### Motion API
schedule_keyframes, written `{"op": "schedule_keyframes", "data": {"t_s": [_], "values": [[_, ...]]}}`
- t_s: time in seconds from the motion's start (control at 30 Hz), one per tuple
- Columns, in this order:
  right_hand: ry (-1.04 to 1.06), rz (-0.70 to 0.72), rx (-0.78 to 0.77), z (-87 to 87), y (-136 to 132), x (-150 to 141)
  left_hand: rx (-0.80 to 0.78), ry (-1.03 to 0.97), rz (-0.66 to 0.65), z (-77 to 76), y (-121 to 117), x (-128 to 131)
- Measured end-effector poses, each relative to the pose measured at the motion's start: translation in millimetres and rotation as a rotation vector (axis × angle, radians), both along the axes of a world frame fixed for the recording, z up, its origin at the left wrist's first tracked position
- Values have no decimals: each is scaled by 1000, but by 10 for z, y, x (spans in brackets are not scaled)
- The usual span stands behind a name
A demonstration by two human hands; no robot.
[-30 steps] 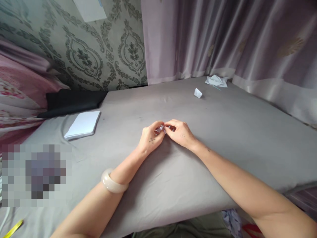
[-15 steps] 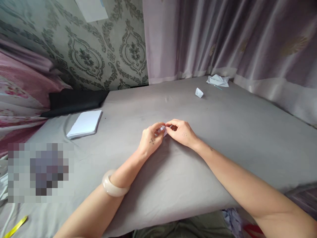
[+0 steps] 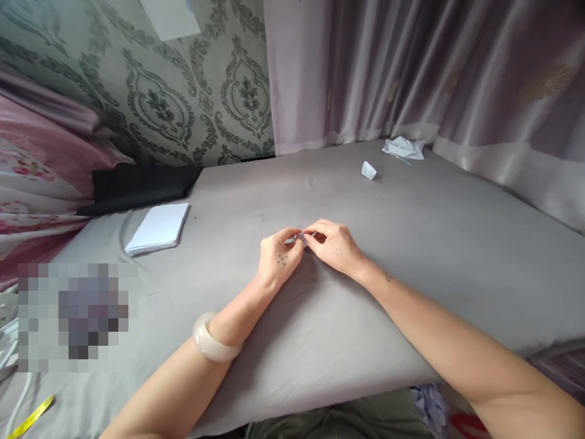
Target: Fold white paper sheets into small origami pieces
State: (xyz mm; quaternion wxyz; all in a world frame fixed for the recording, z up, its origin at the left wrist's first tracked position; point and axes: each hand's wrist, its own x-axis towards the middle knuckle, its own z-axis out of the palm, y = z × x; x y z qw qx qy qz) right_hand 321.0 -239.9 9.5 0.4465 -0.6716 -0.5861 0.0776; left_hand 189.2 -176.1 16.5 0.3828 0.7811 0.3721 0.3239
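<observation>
A small folded piece of white paper [image 3: 301, 238] is pinched between my two hands at the middle of the grey-covered surface [image 3: 274, 195]. My left hand [image 3: 280, 256], with a pale bangle [image 3: 214, 341] further down its arm, grips the paper's left side between thumb and fingers. From the right, my right hand [image 3: 336, 244] pinches the same paper, its fingertips meeting those of the left. Most of the paper is hidden behind the fingers, so its folded shape cannot be made out.
A stack of white paper [image 3: 159, 225] lies at the left, before a black cloth [image 3: 141, 186]. Toward the back right sit a small folded paper piece [image 3: 368, 171], a heap of folded papers [image 3: 404, 147] and a thin stick [image 3: 404, 161]. A yellow strip [image 3: 31, 417] lies front left.
Both hands stay in nearly the same place, still pinching the paper. The fingers have closed in a little, and less of the paper shows between them.
</observation>
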Motion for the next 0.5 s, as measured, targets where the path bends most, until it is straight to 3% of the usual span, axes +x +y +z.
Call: {"op": "schedule_keyframes", "data": {"t_s": [0.17,0.5], "values": [[-16,2,1,-1,-4,-14,193,14,41,-40,40,16],[30,-23,-43,-22,22,47,169,69,-40,-54,134,-42]]}}
